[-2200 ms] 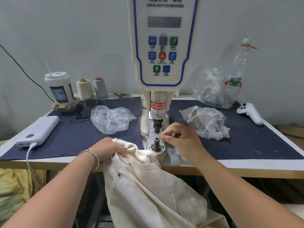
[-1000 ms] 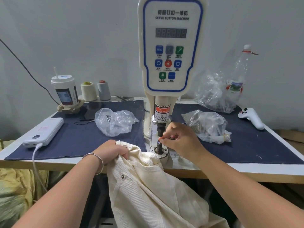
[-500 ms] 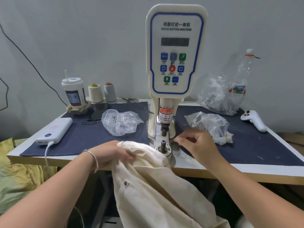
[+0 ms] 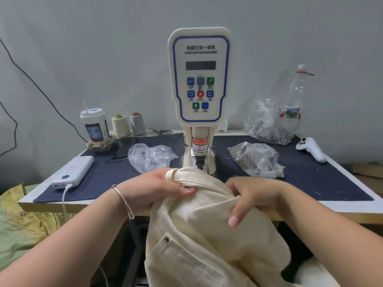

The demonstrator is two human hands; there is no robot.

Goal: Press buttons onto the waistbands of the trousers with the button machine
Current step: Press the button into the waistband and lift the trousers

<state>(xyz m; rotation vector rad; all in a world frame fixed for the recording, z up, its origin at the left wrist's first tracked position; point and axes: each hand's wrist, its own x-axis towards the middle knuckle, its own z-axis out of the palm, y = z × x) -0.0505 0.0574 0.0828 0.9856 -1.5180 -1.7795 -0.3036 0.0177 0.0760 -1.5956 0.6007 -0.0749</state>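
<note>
Head view: both hands, left hand at 9 o'clock and right hand at 3, gripped the trousers, whose waistband wanted holding flat and centred under the button machine punch.

This is a small sewing workshop: a button machine stands on a table with thread spools behind.

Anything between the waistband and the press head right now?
Nothing visible. Both hands, left and right, grip the trousers, with the waistband just under the press head. The lower die is hidden under the cloth.
</note>
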